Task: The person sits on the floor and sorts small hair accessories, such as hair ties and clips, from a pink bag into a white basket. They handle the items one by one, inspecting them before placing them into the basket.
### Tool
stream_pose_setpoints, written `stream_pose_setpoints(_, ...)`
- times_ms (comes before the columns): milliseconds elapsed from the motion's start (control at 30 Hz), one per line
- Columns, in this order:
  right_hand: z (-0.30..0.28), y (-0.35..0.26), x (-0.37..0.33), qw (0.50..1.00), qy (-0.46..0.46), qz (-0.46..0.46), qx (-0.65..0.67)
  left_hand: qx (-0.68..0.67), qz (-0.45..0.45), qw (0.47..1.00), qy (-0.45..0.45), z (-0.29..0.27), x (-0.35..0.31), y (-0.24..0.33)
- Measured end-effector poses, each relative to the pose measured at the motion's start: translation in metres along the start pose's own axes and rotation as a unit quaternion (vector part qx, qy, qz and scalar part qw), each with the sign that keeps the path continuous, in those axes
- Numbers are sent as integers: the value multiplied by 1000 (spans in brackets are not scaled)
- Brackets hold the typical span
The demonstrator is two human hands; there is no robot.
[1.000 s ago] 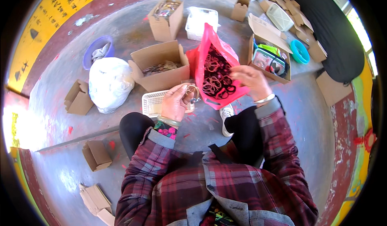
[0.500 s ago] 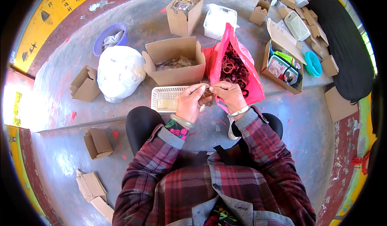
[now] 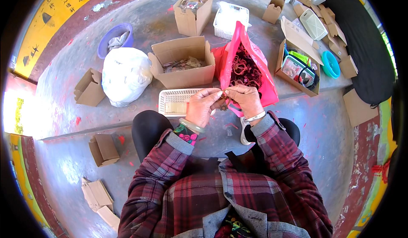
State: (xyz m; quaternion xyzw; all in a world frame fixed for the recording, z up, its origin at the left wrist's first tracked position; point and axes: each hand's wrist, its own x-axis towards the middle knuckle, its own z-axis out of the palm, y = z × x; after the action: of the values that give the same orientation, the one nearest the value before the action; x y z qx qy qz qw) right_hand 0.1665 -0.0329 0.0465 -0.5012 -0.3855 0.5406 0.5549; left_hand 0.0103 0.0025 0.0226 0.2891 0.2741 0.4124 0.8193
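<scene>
Since a second ago the right hand (image 3: pixel 243 98) has come out of the pink bag (image 3: pixel 250 63) and met the left hand (image 3: pixel 203 107) in front of the person's knees. Both hands now pinch one small dark ring (image 3: pixel 222 97) between their fingertips, just before the white mesh basket (image 3: pixel 178 103). The bag, full of dark rings, stands right behind the hands, beside an open cardboard box (image 3: pixel 183 63); a white sack (image 3: pixel 125 75) lies further left.

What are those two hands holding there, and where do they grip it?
Both the left hand and right hand pinch a small dark ring-like piece between their fingertips; which part they grip is too small to tell.
</scene>
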Motion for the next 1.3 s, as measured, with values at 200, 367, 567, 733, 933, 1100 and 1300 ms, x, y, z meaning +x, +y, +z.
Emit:
stream_pose_setpoints(200, -3, 12, 1, 995, 8, -36, -88, 25, -35, 999, -5, -6, 2, 0)
stream_pose_setpoints(367, -2, 4, 0, 998, 5, 3, -64, 39, -47, 998, -3, -6, 0, 5)
stream_pose_setpoints(567, -5, 3, 1, 999, -31, 14, -3, 5, -75, 997, -23, -6, 0, 8)
stream_pose_setpoints(733, -6, 1, 1, 998, -63, 23, 21, -5, -83, 996, -18, -7, -1, 9)
stream_pose_setpoints(933, -11, 2, 1, 996, -91, 4, 20, -10, -81, 996, -31, 0, -6, 20)
stream_pose_setpoints(1100, -12, 3, 0, 995, -104, -2, -1, 15, -85, 996, -36, -5, -5, 21)
stream_pose_setpoints(1300, -15, -3, 4, 976, -150, -78, -135, 8, -88, 995, -44, -9, -4, 21)
